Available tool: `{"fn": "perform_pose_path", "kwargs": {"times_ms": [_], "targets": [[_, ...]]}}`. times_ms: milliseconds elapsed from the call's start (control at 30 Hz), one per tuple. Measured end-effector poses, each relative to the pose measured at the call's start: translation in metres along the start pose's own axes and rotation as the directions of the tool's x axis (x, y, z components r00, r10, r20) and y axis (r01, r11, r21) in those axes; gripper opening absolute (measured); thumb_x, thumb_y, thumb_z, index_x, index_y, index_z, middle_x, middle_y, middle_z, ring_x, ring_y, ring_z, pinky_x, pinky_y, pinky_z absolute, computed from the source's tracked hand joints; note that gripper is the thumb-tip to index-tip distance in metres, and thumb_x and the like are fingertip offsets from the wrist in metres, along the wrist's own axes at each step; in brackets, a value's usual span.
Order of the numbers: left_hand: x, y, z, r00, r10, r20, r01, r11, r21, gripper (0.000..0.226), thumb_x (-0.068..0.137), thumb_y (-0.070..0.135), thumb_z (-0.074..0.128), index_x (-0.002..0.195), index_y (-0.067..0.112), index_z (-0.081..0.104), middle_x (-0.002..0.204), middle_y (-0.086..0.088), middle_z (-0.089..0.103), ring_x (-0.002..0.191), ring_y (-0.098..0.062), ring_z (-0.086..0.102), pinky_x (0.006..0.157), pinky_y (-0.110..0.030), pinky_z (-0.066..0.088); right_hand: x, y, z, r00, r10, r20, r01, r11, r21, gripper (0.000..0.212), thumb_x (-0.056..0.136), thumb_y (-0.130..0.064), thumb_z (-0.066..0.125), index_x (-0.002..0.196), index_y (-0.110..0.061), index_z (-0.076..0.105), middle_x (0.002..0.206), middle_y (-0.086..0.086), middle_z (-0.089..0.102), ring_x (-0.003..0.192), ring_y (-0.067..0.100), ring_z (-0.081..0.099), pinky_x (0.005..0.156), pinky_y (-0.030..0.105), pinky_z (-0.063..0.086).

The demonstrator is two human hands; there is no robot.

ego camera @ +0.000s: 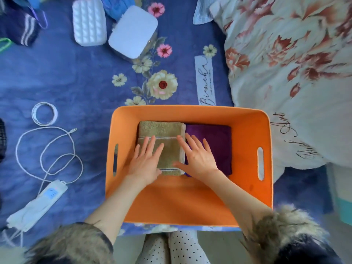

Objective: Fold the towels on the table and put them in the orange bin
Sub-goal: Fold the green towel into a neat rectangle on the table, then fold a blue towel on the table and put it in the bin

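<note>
An orange bin (247, 130) sits on a bed covered by a blue floral sheet (76, 77), close to the near edge, with slot handles cut into its left and right walls. Inside it, toward the far wall, two folded towels lie side by side and touching: a tan towel (162, 128) with thin stripes on the left and a purple towel (219, 138) on the right. The left hand (144, 161) lies flat on the near left part of the tan towel, fingers straight and slightly spread, pressing down and gripping nothing. The right hand (198, 157) lies flat as well, fingers straight and spread, resting across the seam where the two towels meet, its thumb on the tan towel's near right corner and its fingers mostly on the purple one. Both forearms reach in over the bin's near wall, and fur-trimmed sleeves (282, 231) show at the bottom of the view. Left of the bin on the sheet lie a coiled white cable (47, 153), a white power bank (51, 195) and a small white ring of tape or cord (44, 113). Farther back are a white quilted case (89, 21) and a pale rounded box (133, 31). To the right, a light floral duvet (295, 63) is bunched up against the bin's right side.
</note>
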State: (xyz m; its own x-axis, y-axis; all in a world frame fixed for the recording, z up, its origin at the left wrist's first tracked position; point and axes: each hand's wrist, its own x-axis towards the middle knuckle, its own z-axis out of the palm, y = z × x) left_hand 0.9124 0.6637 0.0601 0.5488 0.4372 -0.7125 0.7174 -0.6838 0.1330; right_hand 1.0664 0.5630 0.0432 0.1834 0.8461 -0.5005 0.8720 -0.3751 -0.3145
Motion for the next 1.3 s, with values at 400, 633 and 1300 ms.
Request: {"fn": "perform_pose_path", "kwargs": {"times_ms": [400,633,1300], "targets": [[-0.115,0.076,-0.067,0.902,0.224,-0.369,-0.336,0.901,-0.273,0.062,0.093,0.037,0.05,0.146,0.018,0.025,0.157,-0.006,0.014,0.145,-0.023,0.006,0.116,-0.04,0.013,-0.177,-0.032,-0.088,0.763,0.54,-0.354,-0.472,0.841,0.265,0.066,0.087,-0.048,0.051,0.144,-0.023,0.029,0.148,0.003,0.036,0.132,0.025,0.038,0.106,0.041,0.027],[-0.168,0.131,-0.075,0.709,0.64,-0.297,-0.663,0.748,0.027,0.061,0.095,0.041,0.045,0.147,0.019,0.023,0.157,-0.004,0.016,0.146,-0.022,0.004,0.116,-0.039,0.008,-0.311,-0.06,-0.082,0.422,0.809,-0.409,-0.7,0.577,0.42,0.065,0.092,-0.051,0.043,0.148,-0.025,0.021,0.151,0.001,0.029,0.137,0.019,0.031,0.109,0.036,0.024],[-0.514,0.218,0.118,-0.38,0.839,0.389,-0.862,-0.474,0.181,0.054,0.096,0.045,0.039,0.145,0.024,0.027,0.154,0.003,0.023,0.145,-0.018,0.005,0.118,-0.037,0.013,-0.632,-0.414,0.149,-0.673,0.724,0.149,-0.353,-0.492,0.796,0.062,0.095,-0.047,0.039,0.149,-0.025,0.017,0.152,-0.004,0.026,0.137,0.014,0.028,0.11,0.033,0.026]]}}
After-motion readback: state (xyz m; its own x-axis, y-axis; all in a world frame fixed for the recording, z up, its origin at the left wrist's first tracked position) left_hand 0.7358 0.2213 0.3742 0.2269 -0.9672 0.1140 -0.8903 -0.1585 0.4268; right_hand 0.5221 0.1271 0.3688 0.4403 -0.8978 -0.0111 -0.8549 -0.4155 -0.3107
